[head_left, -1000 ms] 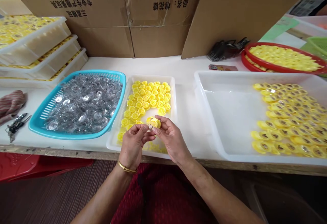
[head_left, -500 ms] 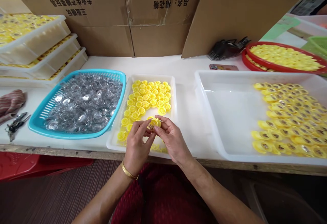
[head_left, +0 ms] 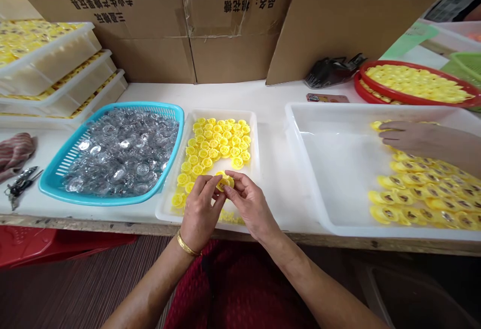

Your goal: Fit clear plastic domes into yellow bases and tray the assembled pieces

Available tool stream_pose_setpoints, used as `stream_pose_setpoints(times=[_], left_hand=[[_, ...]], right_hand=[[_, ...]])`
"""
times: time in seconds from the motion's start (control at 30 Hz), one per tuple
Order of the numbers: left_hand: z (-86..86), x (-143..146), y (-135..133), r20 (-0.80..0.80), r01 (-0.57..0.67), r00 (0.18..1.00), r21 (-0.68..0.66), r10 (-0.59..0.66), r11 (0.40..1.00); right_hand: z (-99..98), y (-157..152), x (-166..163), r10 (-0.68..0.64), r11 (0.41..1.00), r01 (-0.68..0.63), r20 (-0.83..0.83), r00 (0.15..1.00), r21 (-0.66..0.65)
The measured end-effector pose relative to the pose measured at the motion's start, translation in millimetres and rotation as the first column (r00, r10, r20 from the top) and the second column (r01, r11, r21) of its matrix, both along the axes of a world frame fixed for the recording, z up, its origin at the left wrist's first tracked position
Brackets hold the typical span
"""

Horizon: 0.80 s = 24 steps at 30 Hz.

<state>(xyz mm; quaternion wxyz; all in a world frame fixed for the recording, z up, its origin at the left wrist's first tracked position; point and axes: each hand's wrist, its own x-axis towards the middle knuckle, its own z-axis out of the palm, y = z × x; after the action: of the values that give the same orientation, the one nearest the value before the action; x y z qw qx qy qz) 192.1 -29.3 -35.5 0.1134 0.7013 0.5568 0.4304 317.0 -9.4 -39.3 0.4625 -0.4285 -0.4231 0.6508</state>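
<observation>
Between my two hands is a small yellow plastic piece (head_left: 224, 181), round and cup-like, with something dark in its middle. My left hand (head_left: 200, 208) is closed, pinching its left side with thumb and fingertips. From the other side my right hand (head_left: 252, 203) grips it too, thumb on the face and fingers behind. Both hands are over the front of a shallow white tray (head_left: 256, 143) holding rows of yellow cups (head_left: 214, 141). Left of it, a blue basket (head_left: 111, 200) is heaped with clear plastic discs (head_left: 128, 148).
On the right, a large white tray (head_left: 311, 184) holds yellow pieces (head_left: 424, 189); another person's hand (head_left: 409, 136) reaches in. Behind stand a cardboard sheet (head_left: 229, 58), a black bag (head_left: 330, 71) and a red basket (head_left: 413, 63). Stacked trays (head_left: 56, 63) and keys (head_left: 22, 184) lie left.
Another person's hand has come into the large right tray from the right. My hands stay almost in place, still holding the yellow piece.
</observation>
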Motion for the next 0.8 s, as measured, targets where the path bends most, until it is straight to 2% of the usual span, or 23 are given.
stream_pose_setpoints(times=[0.27, 0.5, 0.67, 0.8], left_hand=[[0.0, 1.7, -1.1, -0.056, -0.017, 0.998, 0.042, 0.019, 0.999], [2.0, 0.5, -2.0, -0.257, 0.037, 0.966, 0.069, -0.018, 0.997], [1.0, -1.1, -3.0, -0.253, 0.074, 0.966, 0.078, -0.052, 0.994], [0.0, 0.8, -4.7, -0.262, 0.051, 0.965, 0.069, -0.032, 0.996]], right_hand=[[-2.1, 0.7, -0.3, -0.014, 1.0, 0.012, 0.063, 0.998, 0.021], [-2.8, 1.1, 0.0, -0.015, 1.0, 0.015, 0.009, 1.0, 0.001], [-4.8, 1.1, 0.9, -0.023, 1.0, 0.023, 0.013, 1.0, 0.0], [-4.3, 0.9, 0.5, -0.02, 0.999, 0.017, -0.068, 0.997, -0.047]])
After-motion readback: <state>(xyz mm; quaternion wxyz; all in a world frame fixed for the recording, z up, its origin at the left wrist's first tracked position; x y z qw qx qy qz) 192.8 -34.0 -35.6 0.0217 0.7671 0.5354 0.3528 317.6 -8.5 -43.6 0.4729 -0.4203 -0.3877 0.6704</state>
